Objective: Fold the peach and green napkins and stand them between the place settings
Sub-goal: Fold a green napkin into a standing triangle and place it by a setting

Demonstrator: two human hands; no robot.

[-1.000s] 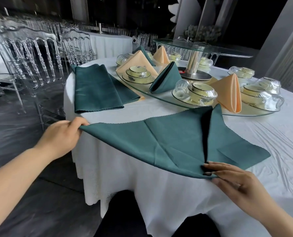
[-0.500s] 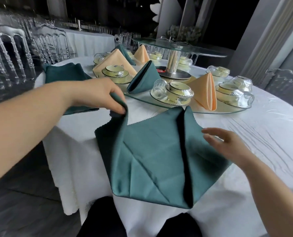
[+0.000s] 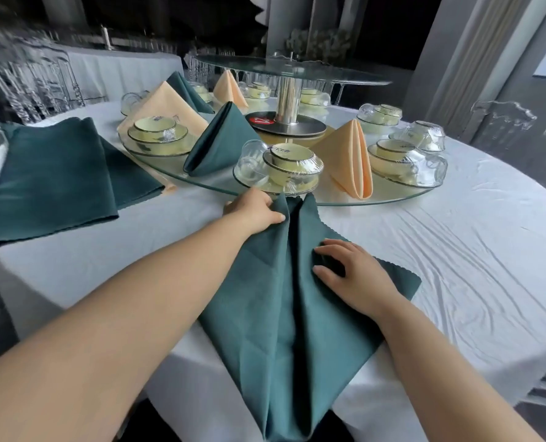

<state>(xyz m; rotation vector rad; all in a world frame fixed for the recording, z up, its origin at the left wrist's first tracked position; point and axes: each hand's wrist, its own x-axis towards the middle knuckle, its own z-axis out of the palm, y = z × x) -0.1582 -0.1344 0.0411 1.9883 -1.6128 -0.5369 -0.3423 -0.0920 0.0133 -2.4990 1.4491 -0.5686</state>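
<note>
Left of the glass turntable (image 3: 392, 199), a stack of flat green napkins (image 3: 51, 173) waited its turn. Just before the turntable's near rim, the left hand (image 3: 254, 210) had swept the left corner of the green napkin (image 3: 278, 314) in from the table's edge, fingers still curled round that tip. Both flaps now met along a centre seam. The right hand (image 3: 354, 275) lay spread and flat on the right flap, pinning it. I judged more folds were needed before it could stand on the turntable.

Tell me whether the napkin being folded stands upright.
No, the green napkin lies flat on the tablecloth under left hand and right hand.
</note>
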